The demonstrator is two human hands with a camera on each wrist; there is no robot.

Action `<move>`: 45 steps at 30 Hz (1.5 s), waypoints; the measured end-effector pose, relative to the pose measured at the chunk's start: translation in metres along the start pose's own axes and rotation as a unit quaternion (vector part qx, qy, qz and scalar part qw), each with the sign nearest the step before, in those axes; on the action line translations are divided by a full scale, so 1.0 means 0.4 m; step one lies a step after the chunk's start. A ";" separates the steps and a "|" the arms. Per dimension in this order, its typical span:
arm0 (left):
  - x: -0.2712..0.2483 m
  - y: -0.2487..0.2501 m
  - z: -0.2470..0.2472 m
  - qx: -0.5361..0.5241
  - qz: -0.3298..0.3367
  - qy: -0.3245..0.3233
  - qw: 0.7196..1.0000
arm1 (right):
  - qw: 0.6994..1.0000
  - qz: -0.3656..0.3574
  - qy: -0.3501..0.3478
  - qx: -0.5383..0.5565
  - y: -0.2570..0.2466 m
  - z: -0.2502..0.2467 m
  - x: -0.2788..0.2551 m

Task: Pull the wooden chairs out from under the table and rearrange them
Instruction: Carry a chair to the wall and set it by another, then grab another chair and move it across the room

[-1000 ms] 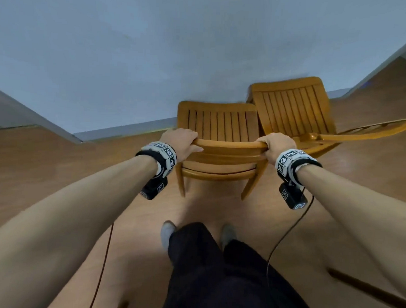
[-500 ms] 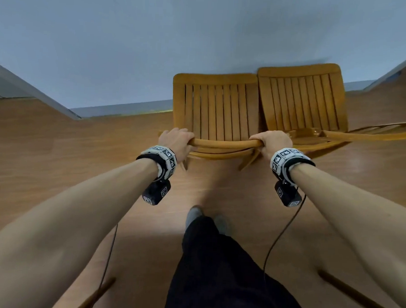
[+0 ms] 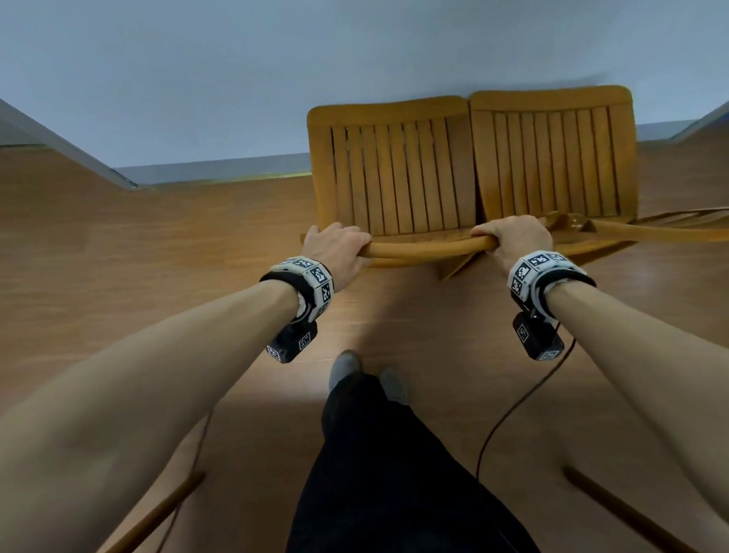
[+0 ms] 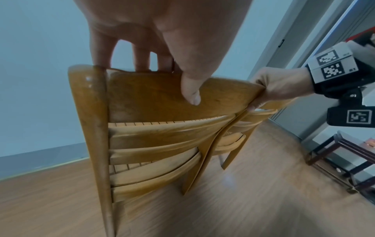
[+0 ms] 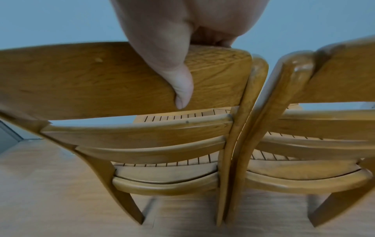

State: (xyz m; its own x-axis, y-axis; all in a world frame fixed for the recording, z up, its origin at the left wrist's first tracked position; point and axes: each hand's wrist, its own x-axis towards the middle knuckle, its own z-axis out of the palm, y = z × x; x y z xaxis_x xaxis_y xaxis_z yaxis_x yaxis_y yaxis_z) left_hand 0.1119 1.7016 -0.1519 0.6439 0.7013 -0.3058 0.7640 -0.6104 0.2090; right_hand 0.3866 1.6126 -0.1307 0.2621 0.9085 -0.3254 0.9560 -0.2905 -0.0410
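Both hands are wrapped around the top rail of the same chair [image 3: 394, 181]: left hand [image 3: 334, 250] at its left end, right hand [image 3: 513, 237] at its right end, thumbs pressed on the near face and fingers curled over the far side. Just past the right hand sits a second chair [image 3: 552, 155], its back post pretty much touching the held one's. Both stand on the wood floor [image 3: 104, 265] with a pale wall [image 3: 280, 63] right behind them.

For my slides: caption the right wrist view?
Right hand grips a wooden chair's top rail, beside a second chair.
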 end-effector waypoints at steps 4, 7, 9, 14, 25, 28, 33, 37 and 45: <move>-0.016 0.002 0.033 -0.005 -0.012 0.011 1.000 | 1.000 -0.013 0.010 -0.016 0.004 0.033 -0.009; -0.013 0.005 0.036 -0.003 -0.015 0.018 1.000 | 1.000 -0.021 0.014 -0.002 0.006 0.036 -0.004; -0.016 0.009 0.038 -0.004 -0.024 0.023 0.999 | 1.000 -0.023 0.011 0.013 0.009 0.038 -0.006; -0.022 0.009 0.006 -0.010 -0.042 0.000 0.999 | 0.998 -0.039 -0.024 0.031 0.009 0.026 -0.017; -0.183 -0.152 -0.235 -0.090 -0.223 0.008 0.971 | 0.983 -0.098 -0.072 0.139 -0.244 -0.208 -0.020; -0.257 -0.227 -0.289 -0.090 -0.258 0.023 0.962 | 0.976 -0.136 -0.070 0.156 -0.368 -0.267 -0.006; -0.418 -0.378 -0.377 -0.077 -0.328 0.055 0.940 | 0.971 -0.187 -0.081 0.123 -0.602 -0.339 0.015; -0.584 -0.524 -0.431 -0.075 -0.380 0.079 0.918 | 0.966 -0.218 -0.087 0.105 -0.824 -0.386 0.022; -0.986 -0.785 -0.476 -0.123 -0.512 0.121 0.842 | 0.939 -0.323 -0.088 0.077 -1.314 -0.446 -0.057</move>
State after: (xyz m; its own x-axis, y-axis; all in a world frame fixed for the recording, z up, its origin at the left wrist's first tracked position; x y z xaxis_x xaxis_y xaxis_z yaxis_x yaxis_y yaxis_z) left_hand -0.3743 1.6869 0.0799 -0.3900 0.8861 -0.2503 0.8894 0.4329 0.1469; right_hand -0.0984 1.7981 0.0668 -0.4041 0.8505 -0.3367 0.8747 0.2515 -0.4144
